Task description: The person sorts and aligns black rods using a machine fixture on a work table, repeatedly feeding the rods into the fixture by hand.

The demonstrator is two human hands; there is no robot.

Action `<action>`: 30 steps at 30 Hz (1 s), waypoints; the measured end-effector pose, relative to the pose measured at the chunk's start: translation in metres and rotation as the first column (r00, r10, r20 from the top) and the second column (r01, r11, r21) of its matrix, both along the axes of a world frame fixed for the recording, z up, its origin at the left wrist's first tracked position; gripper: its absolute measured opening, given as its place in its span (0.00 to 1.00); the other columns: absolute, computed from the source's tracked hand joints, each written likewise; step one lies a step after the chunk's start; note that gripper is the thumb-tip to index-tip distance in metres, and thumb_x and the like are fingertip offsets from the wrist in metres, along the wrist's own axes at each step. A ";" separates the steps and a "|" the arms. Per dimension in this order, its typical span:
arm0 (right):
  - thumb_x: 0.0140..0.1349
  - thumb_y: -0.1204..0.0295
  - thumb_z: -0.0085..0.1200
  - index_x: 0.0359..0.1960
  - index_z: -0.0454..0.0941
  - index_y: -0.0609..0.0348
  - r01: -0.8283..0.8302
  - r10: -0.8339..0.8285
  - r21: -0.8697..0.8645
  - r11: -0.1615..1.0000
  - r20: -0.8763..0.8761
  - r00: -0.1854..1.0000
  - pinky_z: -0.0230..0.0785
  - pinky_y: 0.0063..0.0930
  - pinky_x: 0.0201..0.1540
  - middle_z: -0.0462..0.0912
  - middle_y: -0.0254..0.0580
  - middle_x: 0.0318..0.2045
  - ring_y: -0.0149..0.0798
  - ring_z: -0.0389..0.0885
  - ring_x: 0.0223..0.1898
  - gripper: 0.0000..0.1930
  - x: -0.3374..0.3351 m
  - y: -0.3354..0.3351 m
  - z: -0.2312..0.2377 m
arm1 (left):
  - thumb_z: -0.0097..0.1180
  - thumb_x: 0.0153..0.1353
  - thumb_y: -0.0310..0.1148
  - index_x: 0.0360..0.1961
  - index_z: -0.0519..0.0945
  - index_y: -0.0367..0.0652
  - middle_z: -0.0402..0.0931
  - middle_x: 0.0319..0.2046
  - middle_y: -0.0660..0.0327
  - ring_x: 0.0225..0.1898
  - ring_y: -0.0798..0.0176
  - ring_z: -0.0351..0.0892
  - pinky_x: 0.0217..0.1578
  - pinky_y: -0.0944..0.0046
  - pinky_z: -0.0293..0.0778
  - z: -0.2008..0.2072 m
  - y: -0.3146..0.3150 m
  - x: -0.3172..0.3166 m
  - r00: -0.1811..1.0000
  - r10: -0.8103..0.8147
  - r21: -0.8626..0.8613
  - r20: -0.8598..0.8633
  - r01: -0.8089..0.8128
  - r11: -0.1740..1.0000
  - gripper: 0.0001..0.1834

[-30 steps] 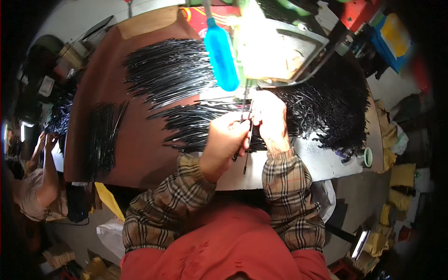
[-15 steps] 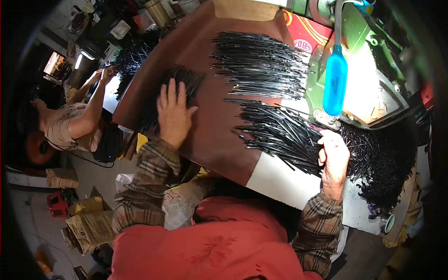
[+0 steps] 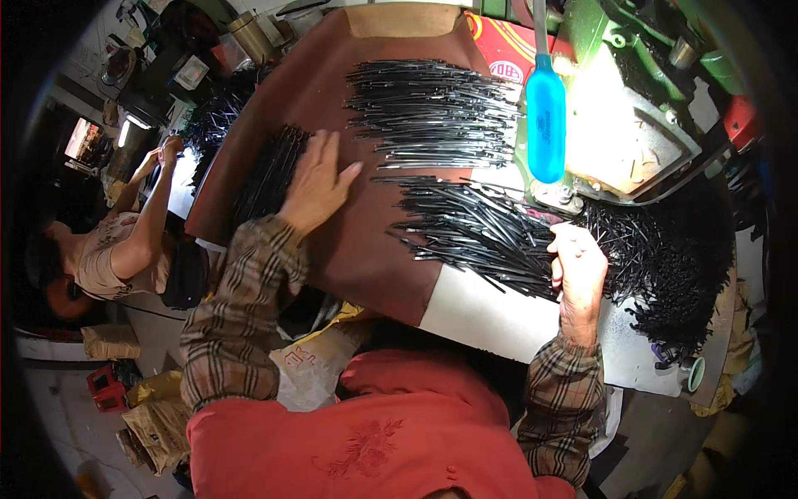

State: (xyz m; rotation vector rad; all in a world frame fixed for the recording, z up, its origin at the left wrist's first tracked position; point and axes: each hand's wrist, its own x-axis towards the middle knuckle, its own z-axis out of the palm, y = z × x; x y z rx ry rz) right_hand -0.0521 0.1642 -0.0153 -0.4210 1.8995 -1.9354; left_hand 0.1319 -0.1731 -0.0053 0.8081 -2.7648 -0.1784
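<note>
Rods [image 3: 432, 125] all over my remote feed, black and thin; upper bundle [image 3: 428, 108] lies mostly on the brown sheet [image 3: 357, 274], rods roughly parallel, running left to right; lower bundle [image 3: 478, 233] lies just nearer the red top [image 3: 357, 449], looser, near the pale board [image 3: 490, 312]; small dark bundle [image 3: 268, 179] lies off to the left, rods slanting; I see the left hand [image 3: 317, 187], back upward, at that small bundle's right edge, fingers stretched out and close together, thumb held wide, nothing gripped; whether it touches the rods I can't tell; right hand [image 3: 580, 262] is at the right end of the lower bundle, fingers curled, thumb near the index finger; can't tell from my end whether it pinches a rod; tangled heap [image 3: 673, 266] of black pieces just right of that hand; beyond it I get a green machine [image 3: 632, 108], brightly lit, blue paddle-shaped piece [image 3: 546, 125] on a grey stem at its left; red packaging [image 3: 499, 41] behind the upper bundle; green-rimmed cup [image 3: 695, 374] by the heap's near end; checked sleeves [image 3: 233, 324] on both forearms; co-worker [image 3: 108, 258] at far left, arms raised toward another dark pile [image 3: 218, 116].
</note>
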 end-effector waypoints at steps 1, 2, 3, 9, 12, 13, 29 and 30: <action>0.65 0.71 0.52 0.39 0.79 0.60 -0.003 0.003 0.001 1.000 -0.017 1.000 0.55 0.12 0.15 0.77 0.33 0.24 0.17 0.64 0.15 0.06 0.001 -0.001 0.000 | 0.42 0.68 0.47 0.66 0.55 0.30 0.52 0.66 0.36 0.69 0.40 0.49 0.67 0.52 0.48 -0.007 -0.004 -0.019 0.987 -0.034 0.149 -0.155 0.057 0.987 0.35; 0.65 0.72 0.53 0.39 0.79 0.60 0.006 -0.006 0.006 1.000 -0.016 1.000 0.55 0.12 0.15 0.77 0.33 0.24 0.17 0.64 0.16 0.06 0.002 -0.002 -0.001 | 0.42 0.68 0.47 0.66 0.55 0.30 0.52 0.66 0.36 0.69 0.40 0.49 0.67 0.52 0.48 -0.016 -0.008 -0.038 0.985 -0.037 0.150 -0.167 0.062 0.987 0.35; 0.65 0.72 0.53 0.39 0.79 0.60 0.022 -0.021 0.013 1.000 -0.014 1.000 0.55 0.12 0.16 0.77 0.33 0.24 0.17 0.64 0.16 0.06 0.003 0.000 -0.001 | 0.43 0.68 0.46 0.65 0.57 0.29 0.54 0.64 0.36 0.67 0.39 0.52 0.66 0.52 0.51 -0.023 -0.012 -0.058 0.960 0.021 0.157 -0.278 0.024 0.987 0.34; 0.65 0.71 0.53 0.39 0.78 0.61 0.042 -0.042 0.006 0.999 -0.003 0.999 0.56 0.12 0.16 0.77 0.33 0.24 0.17 0.64 0.16 0.07 0.005 -0.002 -0.003 | 0.44 0.67 0.45 0.60 0.62 0.29 0.61 0.60 0.37 0.63 0.40 0.60 0.63 0.51 0.57 -0.026 -0.037 -0.112 0.841 0.409 0.387 -0.355 -0.266 0.883 0.31; 0.65 0.71 0.53 0.39 0.78 0.61 0.022 -0.022 0.014 1.000 -0.001 1.000 0.56 0.12 0.16 0.78 0.34 0.24 0.17 0.64 0.16 0.07 0.004 -0.003 0.000 | 0.44 0.67 0.46 0.60 0.64 0.29 0.62 0.60 0.39 0.62 0.41 0.60 0.63 0.51 0.57 -0.029 -0.032 -0.118 0.814 0.442 0.423 -0.377 -0.274 0.864 0.30; 0.65 0.71 0.53 0.39 0.78 0.61 0.025 -0.025 0.021 0.999 0.003 1.000 0.56 0.12 0.16 0.78 0.34 0.24 0.17 0.64 0.16 0.07 0.004 -0.003 0.000 | 0.44 0.67 0.46 0.60 0.65 0.29 0.61 0.61 0.39 0.63 0.41 0.59 0.64 0.51 0.56 -0.030 -0.028 -0.120 0.812 0.433 0.437 -0.392 -0.250 0.864 0.30; 0.66 0.71 0.52 0.39 0.78 0.61 0.014 -0.018 0.101 0.995 0.041 0.999 0.56 0.12 0.17 0.75 0.30 0.23 0.17 0.64 0.17 0.07 0.004 -0.002 0.004 | 0.45 0.65 0.53 0.66 0.55 0.34 0.48 0.66 0.36 0.70 0.39 0.45 0.67 0.49 0.49 -0.027 -0.053 -0.145 0.649 0.682 0.546 -0.337 -0.455 0.703 0.39; 0.66 0.71 0.52 0.40 0.78 0.61 0.008 -0.011 0.073 0.997 0.035 0.999 0.56 0.12 0.17 0.75 0.30 0.23 0.17 0.64 0.17 0.07 0.004 -0.002 0.004 | 0.45 0.65 0.53 0.66 0.55 0.34 0.48 0.66 0.36 0.70 0.39 0.45 0.67 0.49 0.49 -0.026 -0.056 -0.146 0.644 0.686 0.550 -0.339 -0.456 0.699 0.39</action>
